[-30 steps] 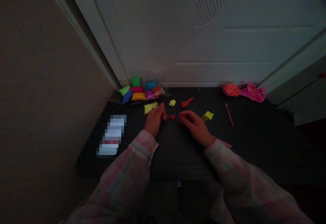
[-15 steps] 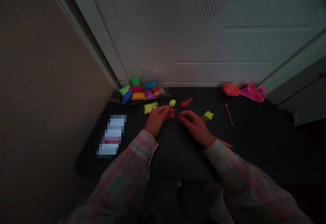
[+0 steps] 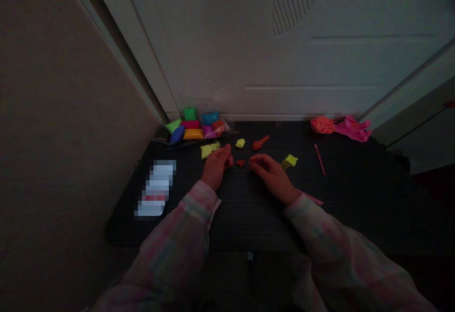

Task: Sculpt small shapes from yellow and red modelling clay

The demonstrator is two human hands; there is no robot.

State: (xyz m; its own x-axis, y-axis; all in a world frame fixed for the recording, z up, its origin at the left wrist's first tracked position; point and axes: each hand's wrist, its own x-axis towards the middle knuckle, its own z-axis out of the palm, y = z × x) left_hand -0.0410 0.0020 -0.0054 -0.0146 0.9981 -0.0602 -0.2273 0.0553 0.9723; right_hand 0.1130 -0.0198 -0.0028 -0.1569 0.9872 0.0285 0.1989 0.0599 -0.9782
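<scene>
Small red clay piece (image 3: pixel 241 163) on the dark mat (image 3: pixel 355 198), between two hands.

Packets of coloured clay (image 3: pixel 194 126) lie at the mat's far left corner, a yellow-green clay lump (image 3: pixel 209 150) just right of them; the left hand (image 3: pixel 215 170) rests beside that lump with fingers curled, and whether it pinches a bit of red clay I cannot tell; the red piece lies just right of its fingertips, on the mat; the right hand (image 3: pixel 272 177) rests loosely curled, holding nothing, fingertips just short of the piece; a yellow clay bit (image 3: pixel 290 161) and a pink stick (image 3: pixel 319 159) lie further right.
</scene>
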